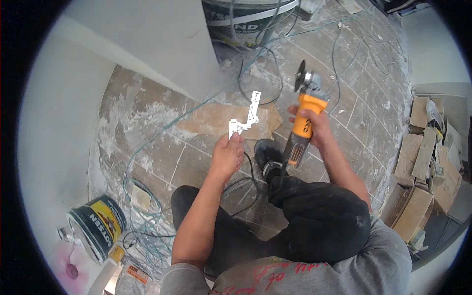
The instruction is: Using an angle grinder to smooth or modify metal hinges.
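Observation:
My left hand point(227, 156) is closed on a small white, jointed metal bracket point(251, 116) that looks like a hinge. The bracket sticks up from my fingertips, bent in a zigzag. In my right hand point(313, 124) is a yellow and black angle grinder point(306, 109), gripped round its body. Its dark disc point(300, 76) points up and away from me, apart from the bracket. Whether the disc is spinning I cannot tell. Below the bracket, a flat piece of brown cardboard point(206, 119) lies on the floor.
Dusty floor tiles point(196, 164) carry loose green and black cords point(142, 142). A dark paint bucket point(101, 226) lies tilted at the lower left, and a larger bucket point(268, 24) stands at the far side. Torn cardboard boxes point(418, 157) are piled at the right. A pale wall corner point(196, 64) juts in ahead.

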A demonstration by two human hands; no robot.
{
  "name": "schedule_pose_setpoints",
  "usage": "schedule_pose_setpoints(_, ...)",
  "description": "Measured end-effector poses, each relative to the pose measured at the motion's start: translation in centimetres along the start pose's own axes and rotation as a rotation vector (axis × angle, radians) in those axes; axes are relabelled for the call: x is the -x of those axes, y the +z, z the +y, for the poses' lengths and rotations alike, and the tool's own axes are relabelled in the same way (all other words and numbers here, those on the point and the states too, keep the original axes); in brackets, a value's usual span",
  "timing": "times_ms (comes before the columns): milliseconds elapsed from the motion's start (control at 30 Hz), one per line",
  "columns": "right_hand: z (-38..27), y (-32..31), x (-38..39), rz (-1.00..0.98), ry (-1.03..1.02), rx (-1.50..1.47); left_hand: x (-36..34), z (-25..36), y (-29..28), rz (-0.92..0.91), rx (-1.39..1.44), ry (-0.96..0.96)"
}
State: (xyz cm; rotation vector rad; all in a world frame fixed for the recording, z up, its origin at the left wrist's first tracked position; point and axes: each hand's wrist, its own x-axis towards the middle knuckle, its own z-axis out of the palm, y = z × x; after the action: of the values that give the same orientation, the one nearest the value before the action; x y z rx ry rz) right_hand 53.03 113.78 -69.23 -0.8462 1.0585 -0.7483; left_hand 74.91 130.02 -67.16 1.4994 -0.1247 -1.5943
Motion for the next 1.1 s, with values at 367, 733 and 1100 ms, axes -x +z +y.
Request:
schedule_pose_setpoints(367,0.6,-0.1,-1.4,-0.081,-0.235,1.568,-8.0,-7.4,-2.1,-0.002,-0.119,0.009)
schedule_pose_setpoints(733,2.8,0.4,-1.3,-0.217,-0.046,1.716,-11.0,-10.5,-4.7,0.134,-0.415,-0.057)
schedule_pose_setpoints(1100,3.9,1.7,-2.1,-0.307,-0.03,1.784,-14.0,-14.3,-8.1,0.152,-0.723,0.149)
